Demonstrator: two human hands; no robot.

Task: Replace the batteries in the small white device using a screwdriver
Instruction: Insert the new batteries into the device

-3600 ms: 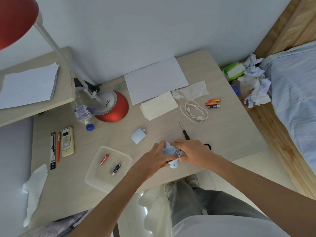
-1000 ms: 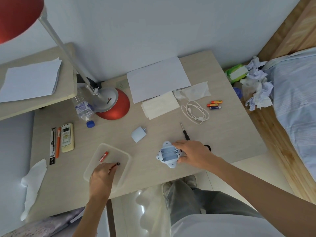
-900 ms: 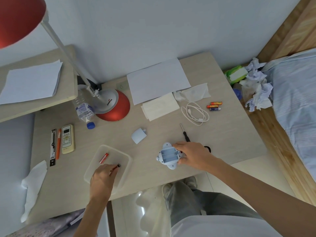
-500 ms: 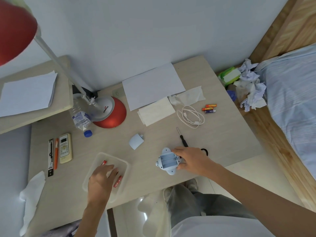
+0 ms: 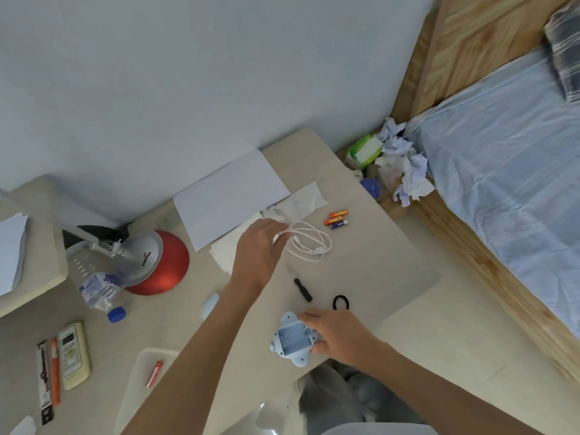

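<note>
The small white device (image 5: 293, 339) lies face down near the desk's front edge, its battery bay open and empty. My right hand (image 5: 340, 339) grips its right side and holds it against the desk. My left hand (image 5: 257, 246) is stretched out across the desk with nothing in it, fingertips at the left end of a coiled white cable (image 5: 310, 243). Three batteries (image 5: 337, 218) lie just beyond the cable to the right. The black-handled screwdriver (image 5: 301, 287) rests between my hands. The pale battery cover (image 5: 209, 304) peeks out from behind my left forearm.
A clear tray (image 5: 135, 387) at front left holds a red battery (image 5: 154, 373). A black hair tie (image 5: 341, 302) lies by the device. A red lamp base (image 5: 163, 262), water bottle (image 5: 97, 287), remote (image 5: 73, 354) and paper sheet (image 5: 229, 196) stand further back; a bed is on the right.
My left hand left the tray, where it dropped a battery, and swung up and right to the cable. My right hand stayed on the device. The view tilted toward the bed.
</note>
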